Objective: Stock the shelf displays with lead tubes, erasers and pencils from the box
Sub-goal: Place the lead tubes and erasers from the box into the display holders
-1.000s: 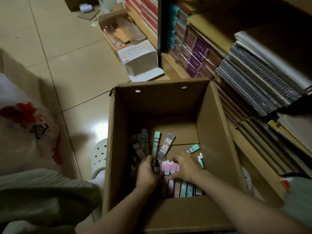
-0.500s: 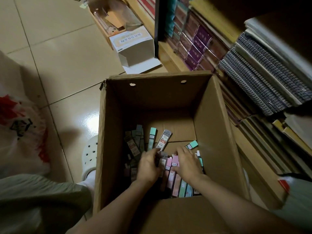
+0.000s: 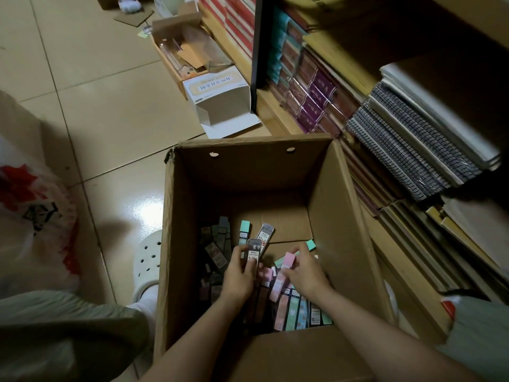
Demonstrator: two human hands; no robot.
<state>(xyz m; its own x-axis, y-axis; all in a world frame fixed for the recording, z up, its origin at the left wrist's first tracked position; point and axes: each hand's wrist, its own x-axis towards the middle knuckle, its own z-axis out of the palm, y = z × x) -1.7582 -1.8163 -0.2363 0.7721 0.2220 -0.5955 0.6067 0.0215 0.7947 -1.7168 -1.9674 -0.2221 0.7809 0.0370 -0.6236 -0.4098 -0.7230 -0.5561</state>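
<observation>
change since a moment ago: the left hand (image 3: 239, 274), which lay flat among the stock, now has its fingers curled round a dark, flat plastic lead tube with a white label (image 3: 253, 250), raised clear of the heap; the right hand (image 3: 301, 271), earlier spread over the pile, now pinches the top of a pink-capped lead tube (image 3: 286, 264) between fingertips and thumb, its lower end among the others. judgement: gathering is under way and nothing has reached a shelf yet; the task is at an early stage. stock: loose pastel lead tubes in pink, mint and blue (image 3: 296, 307) lie side by side along the near floor of the open brown cardboard box (image 3: 325, 194); a darker scatter of tubes (image 3: 217, 249) sits at its left; one mint-capped tube (image 3: 243, 230) and one grey clear tube (image 3: 264, 233) lie apart, further in. erasers and pencils: cannot be told from this view. surface: glossy beige tiled floor (image 3: 96, 119), the box standing on it. room: wooden shelving with stacked spiral notebooks (image 3: 407, 150) at right, just beside the box; a white open carton with printed label (image 3: 220, 100) beyond; a white plastic bag with red print (image 3: 30, 205) at left; a white perforated clog (image 3: 147, 260) touching the box's left wall.
</observation>
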